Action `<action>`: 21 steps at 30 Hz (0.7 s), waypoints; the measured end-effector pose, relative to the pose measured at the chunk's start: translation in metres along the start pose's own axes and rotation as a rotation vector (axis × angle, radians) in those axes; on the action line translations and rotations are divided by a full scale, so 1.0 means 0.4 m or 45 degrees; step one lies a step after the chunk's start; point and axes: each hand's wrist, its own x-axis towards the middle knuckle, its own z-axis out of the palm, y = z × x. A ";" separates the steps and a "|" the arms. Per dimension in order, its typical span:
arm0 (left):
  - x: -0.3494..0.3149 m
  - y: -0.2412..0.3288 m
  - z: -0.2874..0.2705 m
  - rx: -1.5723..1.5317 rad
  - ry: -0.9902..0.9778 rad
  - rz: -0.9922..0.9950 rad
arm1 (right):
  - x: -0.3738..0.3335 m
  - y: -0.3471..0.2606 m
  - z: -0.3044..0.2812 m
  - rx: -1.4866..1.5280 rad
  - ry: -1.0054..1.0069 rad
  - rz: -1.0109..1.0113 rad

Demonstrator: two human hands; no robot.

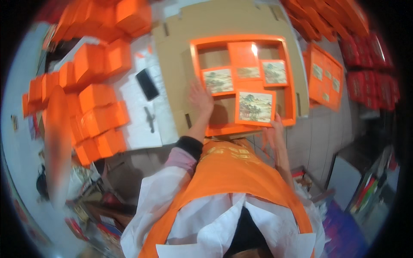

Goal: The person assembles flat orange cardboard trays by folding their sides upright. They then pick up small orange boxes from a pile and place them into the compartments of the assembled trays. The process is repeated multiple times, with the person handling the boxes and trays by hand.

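A large orange box tray (291, 99) with compartments lies on brown cardboard. Two small landscape-printed panels, a left one (218, 81) and a right one (274, 72), sit in it, with a plain orange piece (243, 53) at the top middle and a narrow printed strip (248, 72) below that. My right hand (275, 131) grips the lower right corner of a small square orange box with a landscape picture (255, 106), held over the tray's lower middle. At the tray's left wall, my left hand (201, 98) rests with fingers stretched out, holding nothing.
Orange boxes (92, 60) stand stacked at the left, beside a black phone (147, 84) and a small dark tool (149, 119). A second orange tray (325, 77) stands right of the cardboard (174, 56). Red packages (372, 86) are piled far right.
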 end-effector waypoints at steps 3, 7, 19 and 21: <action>0.022 -0.079 0.050 -0.497 -0.018 0.084 | -0.014 0.005 0.082 0.035 -0.117 0.051; -0.019 -0.162 -0.054 -0.654 0.135 0.232 | -0.012 0.017 0.210 0.029 -0.347 0.110; -0.185 -0.934 -0.423 -1.277 0.716 -0.911 | 0.162 0.415 0.662 0.180 -0.248 0.443; -0.197 -1.057 -0.473 -1.406 0.944 -1.043 | 0.090 0.460 0.732 0.009 0.138 0.586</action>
